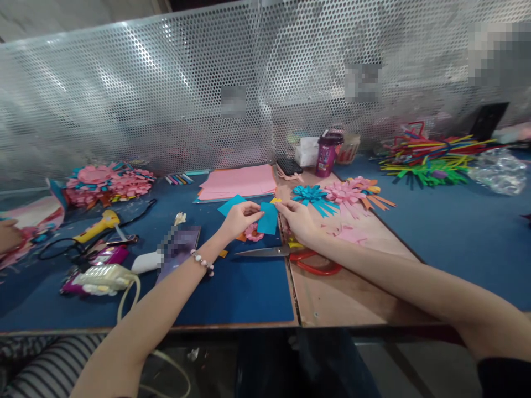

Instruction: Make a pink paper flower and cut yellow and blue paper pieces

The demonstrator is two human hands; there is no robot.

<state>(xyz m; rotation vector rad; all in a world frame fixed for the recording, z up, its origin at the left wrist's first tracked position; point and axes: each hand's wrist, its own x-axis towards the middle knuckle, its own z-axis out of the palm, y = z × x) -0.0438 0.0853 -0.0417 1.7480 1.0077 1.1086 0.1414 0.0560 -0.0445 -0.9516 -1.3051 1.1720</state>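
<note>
Both hands pinch a small rectangular piece of blue paper [267, 219] above the tabletop. My left hand [239, 220], fingers closed, grips its left edge. My right hand [299, 222] is closed at its upper right corner, where a bit of yellow paper [275, 200] also shows. Another blue paper sheet [231, 204] lies behind my left hand; whether it is touched I cannot tell. A pink paper ring [253, 233] sits below the hands. Nearer me lie scissors [267, 252] with orange-red handles, blades pointing left.
Pink paper sheets [238, 181] lie behind my hands. To their right are a blue paper flower [309, 194], pink flowers [343, 193] and a purple cup [327, 155]. A yellow glue gun [97, 225] and corded phone handset [105, 276] lie left. Another person's hand [9, 236] is far left.
</note>
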